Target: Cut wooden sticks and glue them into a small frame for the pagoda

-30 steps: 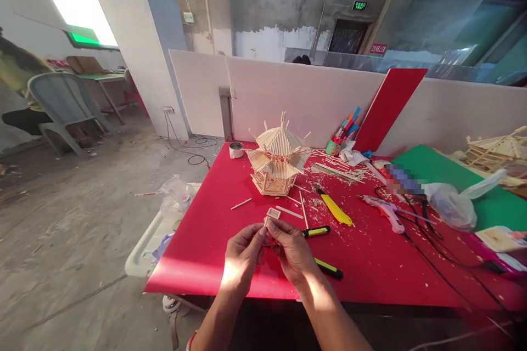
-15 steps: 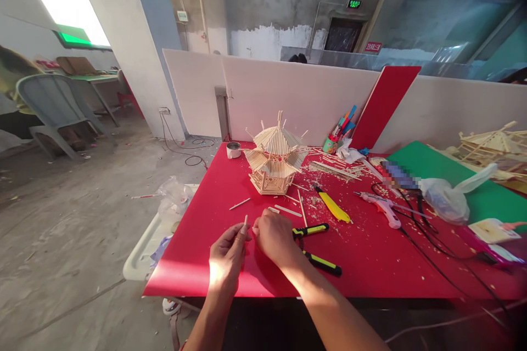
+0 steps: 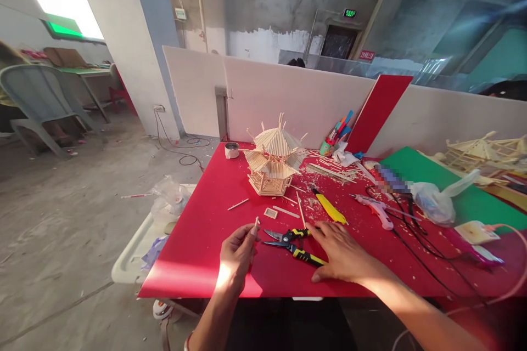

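Observation:
Between thumb and fingers, my left hand (image 3: 239,255) pinches a short wooden stick (image 3: 257,221), its tip pointing up. My right hand (image 3: 340,249) is spread over the handles of the pruning shears (image 3: 284,238), fingers apart and the thumb near the lower handle. The yellow-and-black shears lie with their blades parted, pointing left toward my left hand. A small rectangular wooden frame (image 3: 270,213) lies flat just beyond the blades. Behind it stands a pavilion model (image 3: 275,162) built of thin sticks, with a two-tiered roof.
A yellow utility knife (image 3: 329,205) and a pink glue gun (image 3: 376,209) with its cable lie to the right. Loose sticks (image 3: 335,170) and shavings are scattered behind them. A cup (image 3: 231,149) stands at the back left, a marker holder (image 3: 328,146) at the back.
My hands have come apart; the small frame they were near now lies on the table. My right hand has moved right to the shears and opened, while the left keeps the stick.

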{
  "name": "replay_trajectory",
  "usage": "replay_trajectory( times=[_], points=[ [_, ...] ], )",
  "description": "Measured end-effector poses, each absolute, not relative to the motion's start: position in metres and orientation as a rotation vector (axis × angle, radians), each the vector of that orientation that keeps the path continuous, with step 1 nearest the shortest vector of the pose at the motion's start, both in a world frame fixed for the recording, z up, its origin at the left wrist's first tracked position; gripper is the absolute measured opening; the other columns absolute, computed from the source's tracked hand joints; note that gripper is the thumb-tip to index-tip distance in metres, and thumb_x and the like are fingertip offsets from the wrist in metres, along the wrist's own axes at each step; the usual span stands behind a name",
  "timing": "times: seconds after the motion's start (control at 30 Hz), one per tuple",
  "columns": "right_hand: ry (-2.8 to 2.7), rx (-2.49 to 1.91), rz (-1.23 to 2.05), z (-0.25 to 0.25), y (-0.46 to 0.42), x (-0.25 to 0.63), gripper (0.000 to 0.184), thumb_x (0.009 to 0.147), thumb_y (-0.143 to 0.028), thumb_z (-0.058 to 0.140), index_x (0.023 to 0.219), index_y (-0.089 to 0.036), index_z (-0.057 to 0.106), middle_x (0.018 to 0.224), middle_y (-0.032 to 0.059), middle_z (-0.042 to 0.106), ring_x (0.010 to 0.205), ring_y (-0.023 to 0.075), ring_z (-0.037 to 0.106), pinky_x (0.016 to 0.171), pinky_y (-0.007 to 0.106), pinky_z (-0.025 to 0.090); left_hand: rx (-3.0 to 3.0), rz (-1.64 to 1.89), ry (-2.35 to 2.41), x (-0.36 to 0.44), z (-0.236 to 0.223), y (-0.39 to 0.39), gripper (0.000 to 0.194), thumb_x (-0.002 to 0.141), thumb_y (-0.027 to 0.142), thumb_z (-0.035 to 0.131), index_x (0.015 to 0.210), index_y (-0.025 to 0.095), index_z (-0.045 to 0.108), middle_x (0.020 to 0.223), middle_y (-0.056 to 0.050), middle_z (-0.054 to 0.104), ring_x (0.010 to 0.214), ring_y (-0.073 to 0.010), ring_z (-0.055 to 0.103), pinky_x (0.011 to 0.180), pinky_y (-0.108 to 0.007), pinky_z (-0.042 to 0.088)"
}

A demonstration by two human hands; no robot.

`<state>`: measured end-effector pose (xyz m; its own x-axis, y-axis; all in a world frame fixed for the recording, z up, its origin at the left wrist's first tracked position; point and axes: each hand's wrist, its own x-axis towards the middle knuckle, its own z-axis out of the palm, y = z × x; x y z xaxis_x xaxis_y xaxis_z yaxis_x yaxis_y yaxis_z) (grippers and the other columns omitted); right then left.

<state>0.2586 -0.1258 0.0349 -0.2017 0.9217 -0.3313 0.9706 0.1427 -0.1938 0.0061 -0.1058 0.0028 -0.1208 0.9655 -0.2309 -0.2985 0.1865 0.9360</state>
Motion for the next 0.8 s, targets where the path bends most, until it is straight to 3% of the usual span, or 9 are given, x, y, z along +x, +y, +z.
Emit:
replay_trajectory(
  times=[0.1,0.2,0.3,0.37,0.43,0.63,0.8],
  points=[
    [2.252,1.971,-0.525,0.033,-0.131,0.254,0.098,0.061,-0.051,0.077,0.149,-0.021,0.043,0.149,0.0208,0.043,0.139,0.0396,0.037,0.111,0.050,0.030,0.766,1.312,1.183,0.008,0.005,-0.108,0.053,0.058,0.062,0.080,0.082,0.015,0.073,0.061,0.003,0.058,0.037,-0.0028,0.034,0.038,-0.019,0.029],
    [2.176,2.181,-0.541,0.040,-0.142,0.250,0.064,0.065,-0.036,0.069,0.126,-0.020,0.065,0.127,0.0196,0.062,0.116,0.0358,0.058,0.094,0.042,0.043,0.754,1.366,1.194,0.006,0.008,-0.111,0.052,0.058,0.061,0.081,0.079,0.015,0.072,0.061,0.003,0.058,0.037,-0.0025,0.033,0.038,-0.019,0.027],
    [2.138,2.267,-1.119,0.053,-0.155,0.252,0.033,0.067,-0.031,0.060,0.097,-0.022,0.073,0.098,0.0101,0.073,0.092,0.0265,0.066,0.078,0.033,0.046,0.773,1.351,1.200,0.008,0.013,-0.112,0.051,0.058,0.060,0.081,0.079,0.014,0.071,0.061,0.002,0.058,0.038,-0.0030,0.035,0.039,-0.019,0.029],
    [2.088,2.225,-1.580,0.061,-0.162,0.251,0.036,0.066,-0.027,0.053,0.097,-0.022,0.071,0.094,0.0061,0.073,0.092,0.0236,0.066,0.078,0.031,0.047,0.806,1.309,1.185,0.011,0.018,-0.112,0.051,0.059,0.060,0.081,0.079,0.014,0.071,0.063,0.002,0.058,0.040,-0.0032,0.037,0.041,-0.020,0.030],
    [2.083,2.243,-1.713,0.065,-0.164,0.247,0.049,0.062,-0.023,0.050,0.108,-0.022,0.067,0.104,0.0059,0.072,0.101,0.0234,0.064,0.084,0.031,0.047,0.846,1.276,1.170,0.014,0.022,-0.111,0.052,0.058,0.061,0.081,0.078,0.014,0.070,0.063,0.003,0.058,0.040,-0.0031,0.036,0.041,-0.020,0.030],
    [2.173,2.325,-0.976,0.060,-0.153,0.223,0.072,0.060,-0.017,0.052,0.132,-0.016,0.056,0.137,0.0158,0.056,0.129,0.0305,0.049,0.103,0.038,0.041,0.957,1.245,1.167,0.016,0.031,-0.109,0.051,0.064,0.062,0.077,0.079,0.014,0.069,0.049,0.007,0.043,0.041,-0.0048,0.032,0.042,-0.019,0.023],
    [2.218,2.241,-0.803,0.064,-0.147,0.211,0.071,0.066,-0.018,0.053,0.137,-0.014,0.052,0.139,0.0168,0.053,0.129,0.0310,0.049,0.106,0.041,0.039,1.059,1.202,1.183,0.012,0.027,-0.109,0.042,0.072,0.057,0.072,0.073,0.016,0.065,0.044,0.009,0.036,0.042,-0.0058,0.030,0.043,-0.019,0.020]
  ],
)
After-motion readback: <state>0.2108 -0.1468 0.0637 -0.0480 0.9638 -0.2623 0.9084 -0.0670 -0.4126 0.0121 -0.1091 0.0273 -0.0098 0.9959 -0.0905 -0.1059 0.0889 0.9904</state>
